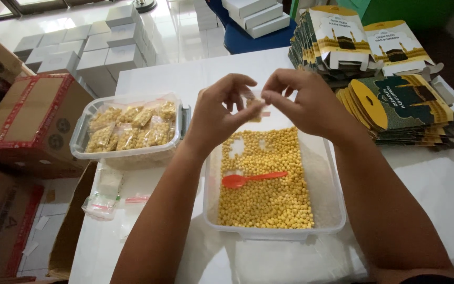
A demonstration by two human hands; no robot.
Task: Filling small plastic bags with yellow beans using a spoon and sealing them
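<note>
My left hand (222, 113) and my right hand (303, 102) are raised together over the far end of a clear plastic tub (328, 208). Between their fingertips they pinch a small clear zip bag (256, 108) holding a few yellow pellets. The tub is partly filled with small round yellow pellets (269, 184), and an orange plastic spoon (250, 179) lies on top of them.
A second clear container (82, 144) at the left holds several filled small bags. Empty zip bags (103, 202) lie in front of it. Stacks of flat printed cartons (395, 100) sit at the right. Cardboard boxes (27, 121) and white boxes (80, 50) stand beyond the white table's left edge.
</note>
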